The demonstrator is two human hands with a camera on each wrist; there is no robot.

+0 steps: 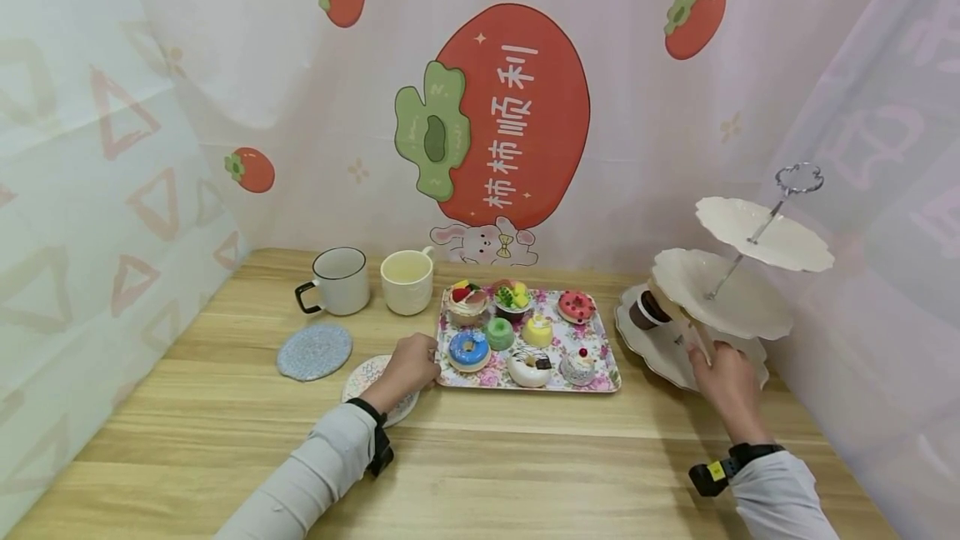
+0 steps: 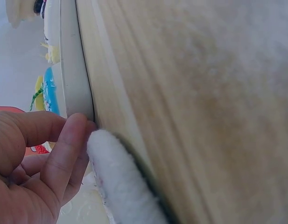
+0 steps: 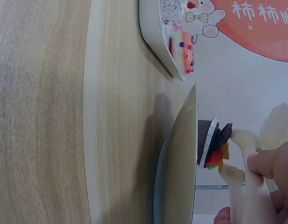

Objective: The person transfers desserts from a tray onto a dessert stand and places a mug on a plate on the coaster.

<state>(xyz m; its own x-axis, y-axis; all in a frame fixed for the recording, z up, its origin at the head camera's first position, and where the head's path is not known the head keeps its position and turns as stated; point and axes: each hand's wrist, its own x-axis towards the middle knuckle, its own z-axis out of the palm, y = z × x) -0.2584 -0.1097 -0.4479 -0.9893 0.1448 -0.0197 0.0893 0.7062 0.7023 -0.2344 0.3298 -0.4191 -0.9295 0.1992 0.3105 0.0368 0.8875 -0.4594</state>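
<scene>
My left hand pinches the left rim of a floral tray holding several toy desserts, among them a blue donut. My right hand holds cream-coloured food tongs at the tiered stand. In the right wrist view, the tongs' two ends are apart beside the top of a dark dessert cup with red and orange pieces. That cup stands on the stand's bottom plate; whether the tongs touch it, I cannot tell.
A white mug with a black rim and a cream mug stand at the back left. Before them lie a blue-grey coaster and a speckled round coaster, partly under my left wrist. A printed curtain hangs behind the table.
</scene>
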